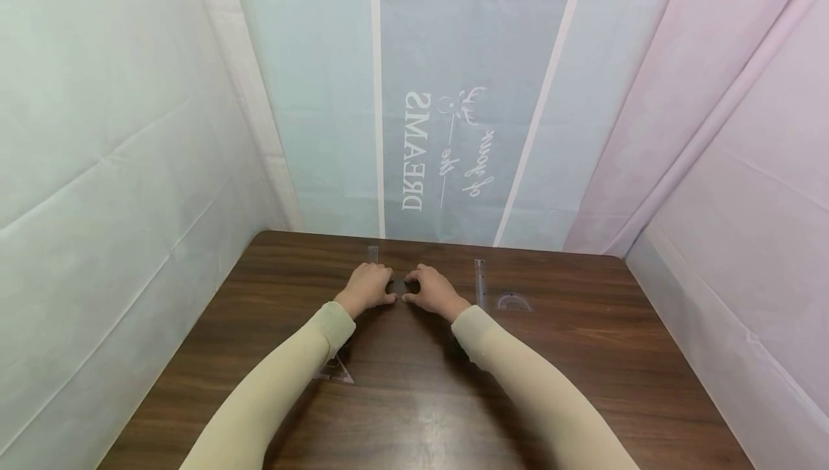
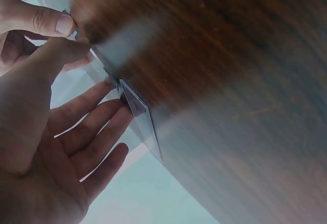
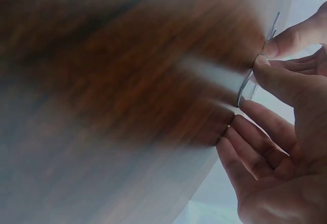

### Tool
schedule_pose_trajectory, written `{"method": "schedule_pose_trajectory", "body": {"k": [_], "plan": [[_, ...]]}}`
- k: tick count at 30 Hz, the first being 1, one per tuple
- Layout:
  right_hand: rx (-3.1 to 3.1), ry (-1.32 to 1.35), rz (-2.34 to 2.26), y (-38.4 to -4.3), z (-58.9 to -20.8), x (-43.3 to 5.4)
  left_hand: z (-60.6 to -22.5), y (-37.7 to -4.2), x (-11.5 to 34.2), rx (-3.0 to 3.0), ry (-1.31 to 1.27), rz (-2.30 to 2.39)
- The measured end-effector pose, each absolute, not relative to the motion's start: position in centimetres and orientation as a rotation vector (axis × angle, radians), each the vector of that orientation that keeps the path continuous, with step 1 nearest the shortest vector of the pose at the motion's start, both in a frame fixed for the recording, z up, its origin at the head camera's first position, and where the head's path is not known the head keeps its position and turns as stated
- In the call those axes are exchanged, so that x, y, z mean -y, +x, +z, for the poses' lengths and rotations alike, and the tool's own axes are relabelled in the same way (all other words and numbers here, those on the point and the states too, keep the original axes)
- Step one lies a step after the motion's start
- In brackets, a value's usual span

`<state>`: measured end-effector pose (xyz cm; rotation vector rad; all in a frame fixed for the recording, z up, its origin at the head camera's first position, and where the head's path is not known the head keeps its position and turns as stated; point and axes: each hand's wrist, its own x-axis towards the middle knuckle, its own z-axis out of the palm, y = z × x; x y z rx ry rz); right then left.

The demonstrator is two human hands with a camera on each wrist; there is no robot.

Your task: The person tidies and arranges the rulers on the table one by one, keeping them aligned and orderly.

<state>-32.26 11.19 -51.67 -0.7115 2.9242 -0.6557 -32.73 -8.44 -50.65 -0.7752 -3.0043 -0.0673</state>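
Note:
At the far middle of the table, my left hand (image 1: pixel 366 288) and right hand (image 1: pixel 434 291) face each other. Between them lies a thin clear plastic piece (image 3: pixel 244 87), seen almost edge-on in the right wrist view; its exact kind is hard to tell. Thumbs and fingertips of both hands pinch its two ends, low at the tabletop. A clear strip like a ruler (image 1: pixel 373 254) lies just beyond the left hand, partly hidden by it. In the left wrist view the left fingers are close to a clear flat plastic sheet end (image 2: pixel 142 112).
Right of the right hand lies a clear ruler (image 1: pixel 480 283), with a clear protractor (image 1: pixel 514 302) beside it. A clear set square (image 1: pixel 337 373) is partly covered by the left forearm. The brown wooden table (image 1: pixel 583 369) meets hanging cloth (image 1: pixel 324 132) at its back and sides.

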Motion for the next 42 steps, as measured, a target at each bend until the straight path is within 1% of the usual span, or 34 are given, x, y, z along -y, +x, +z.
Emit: {"method": "schedule_pose_trajectory", "body": {"k": [10, 21, 33, 42], "plan": [[-2.917, -0.722, -0.698, -32.1, -51.9, -11.2, -50.8, -32.6, 8.5, 3.014, -0.769, -0.085], [-2.92, -0.736, -0.635, -32.2, -51.9, -11.7, -50.7, -32.2, 8.3, 3.047, -0.758, -0.073], [-2.853, -0.732, -0.703, -31.0, -51.4, -12.3, -51.1, -30.8, 8.8, 3.048, -0.782, -0.178], [-2.841, -0.755, -0.744, -29.7, -51.0, -12.6, -50.6, -30.0, 9.4, 3.029, -0.819, -0.199]]}}
